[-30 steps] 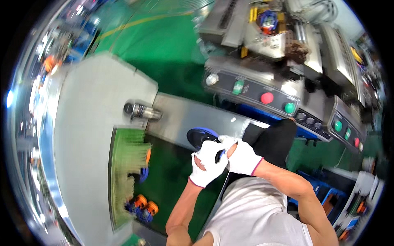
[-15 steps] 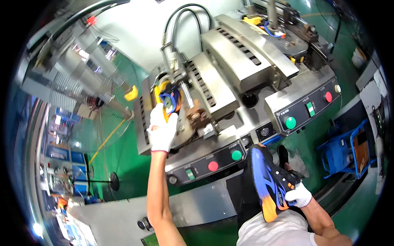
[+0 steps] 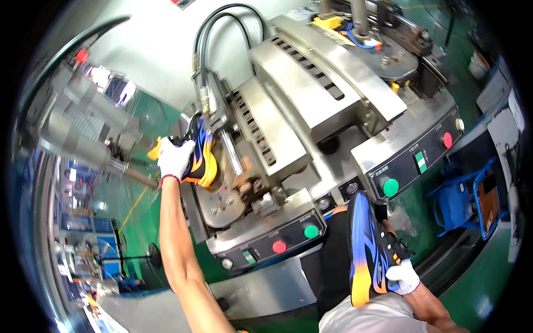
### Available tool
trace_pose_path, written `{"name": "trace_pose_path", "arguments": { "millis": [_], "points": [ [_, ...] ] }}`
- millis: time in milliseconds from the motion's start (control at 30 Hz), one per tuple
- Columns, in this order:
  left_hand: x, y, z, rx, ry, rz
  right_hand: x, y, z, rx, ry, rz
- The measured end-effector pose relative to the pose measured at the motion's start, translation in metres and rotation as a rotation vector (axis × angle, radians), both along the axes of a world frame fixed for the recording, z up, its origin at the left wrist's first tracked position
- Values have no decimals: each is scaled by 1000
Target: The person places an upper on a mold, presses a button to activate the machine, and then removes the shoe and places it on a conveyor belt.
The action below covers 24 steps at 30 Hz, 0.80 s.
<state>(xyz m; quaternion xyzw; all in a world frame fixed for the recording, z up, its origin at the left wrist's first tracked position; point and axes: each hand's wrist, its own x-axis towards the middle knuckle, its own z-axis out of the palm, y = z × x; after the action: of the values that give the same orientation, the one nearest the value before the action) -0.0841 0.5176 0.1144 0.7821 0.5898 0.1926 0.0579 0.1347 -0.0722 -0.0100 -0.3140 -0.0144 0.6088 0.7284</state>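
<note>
My left hand point(image 3: 175, 158), in a white glove, is stretched up to the left side of a steel press machine point(image 3: 311, 105) and grips a blue, orange and black shoe point(image 3: 201, 156) that sits at the machine's left station. My right hand point(image 3: 404, 277), also gloved, holds a second blue and orange shoe point(image 3: 367, 250) sole outward, upright, low in front of my body, below the right control panel.
The machine front has two control panels with red point(image 3: 279, 246) and green point(image 3: 311, 231) buttons on the left and a green button point(image 3: 390, 187) on the right. Black hoses point(image 3: 216, 28) arch over the top. A blue crate point(image 3: 463, 200) stands at the right on green floor.
My view swung from the grey bench up to the machine. My hands parted: the left rose to the machine with one shoe, the right kept another low.
</note>
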Motion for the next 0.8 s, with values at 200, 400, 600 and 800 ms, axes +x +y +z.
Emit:
{"name": "trace_pose_path", "arguments": {
  "millis": [200,400,600,800],
  "points": [
    [-97,-179,37,186,-445,0,-10,48,26,-89,-177,83],
    [-233,-395,-63,3,-652,302,-53,171,69,-69,-425,151],
    [-308,-503,-185,-302,-453,645,-108,392,119,214,-647,449],
    [-323,-523,-227,-150,-421,434,-104,567,82,-161,-1672,452]
  ]
}}
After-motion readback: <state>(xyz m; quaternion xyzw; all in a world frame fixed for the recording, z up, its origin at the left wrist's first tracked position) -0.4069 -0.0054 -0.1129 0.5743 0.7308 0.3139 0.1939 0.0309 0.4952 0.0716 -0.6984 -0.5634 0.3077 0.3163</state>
